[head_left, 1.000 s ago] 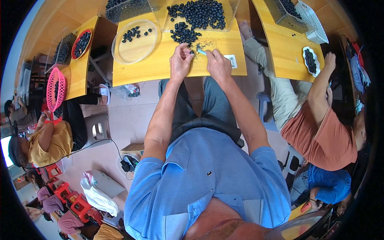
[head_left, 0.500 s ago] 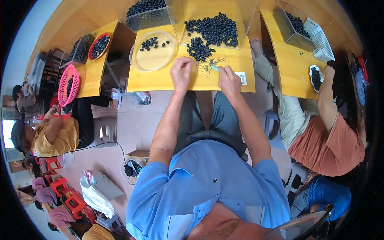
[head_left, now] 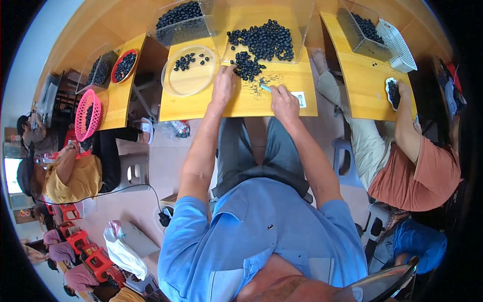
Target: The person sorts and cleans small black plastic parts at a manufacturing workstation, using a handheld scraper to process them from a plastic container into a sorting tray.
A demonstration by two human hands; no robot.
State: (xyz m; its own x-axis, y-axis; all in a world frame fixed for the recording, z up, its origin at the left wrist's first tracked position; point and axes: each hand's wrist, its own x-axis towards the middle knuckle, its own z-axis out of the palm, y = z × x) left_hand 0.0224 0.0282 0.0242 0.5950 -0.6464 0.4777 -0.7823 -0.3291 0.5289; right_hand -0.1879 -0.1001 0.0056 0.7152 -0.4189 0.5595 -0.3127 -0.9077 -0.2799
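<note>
My left hand [head_left: 224, 84] reaches to the left edge of a small heap of dark round berry-like pieces [head_left: 246, 67] on the yellow table [head_left: 211, 105]. Its fingers are bent together at the heap; whether a piece is between the fingertips is too small to see. In my closed right hand [head_left: 285, 104] is a slim light-blue tool [head_left: 264, 87], its tip pointing left over dark crumbs [head_left: 268, 80]. A larger spread of the same pieces [head_left: 265, 40] lies behind, inside a clear box. Left of my left hand, a round clear tray [head_left: 188, 83] holds several pieces.
A clear bin [head_left: 183, 27] of dark pieces stands at the back left. A white label [head_left: 299, 99] lies right of my right hand. Co-workers sit at tables on both sides, near a pink basket [head_left: 80, 116] and a white dish [head_left: 388, 86].
My left hand has moved forward to the small heap, from bare table in front of it. My right hand still holds the light-blue tool. The whole view has shifted slightly.
</note>
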